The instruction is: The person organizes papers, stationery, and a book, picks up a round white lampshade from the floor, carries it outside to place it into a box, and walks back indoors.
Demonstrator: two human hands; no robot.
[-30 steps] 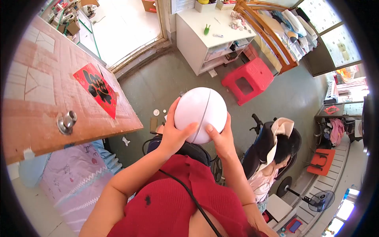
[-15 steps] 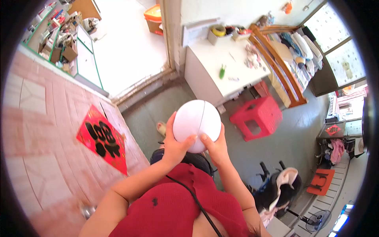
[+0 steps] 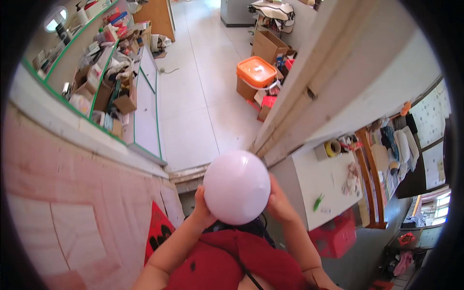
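A smooth, glossy white ball-shaped object [image 3: 237, 188] is held up in front of my chest, at the lower middle of the view. Round its left side curls my left hand [image 3: 203, 207], thumb against the surface. On the opposite side my right hand [image 3: 279, 200] presses against it, so both hands grip it together. Most of my fingers are hidden behind the object. Its exact kind cannot be made out.
Ahead lies a doorway with a raised sill [image 3: 193, 173]. Green-edged shelves [image 3: 145, 96] full of goods stand left, beside a pink door [image 3: 82, 212]. An orange-lidded bucket [image 3: 256, 71] sits beyond. To the right are a white desk [image 3: 321, 181] and a red stool [image 3: 336, 237].
My view has swung to the right-hand room's doorway, so the desk and stool now lie further right and lower. The white object has turned; its dark seam no longer shows. Both hands still hold it.
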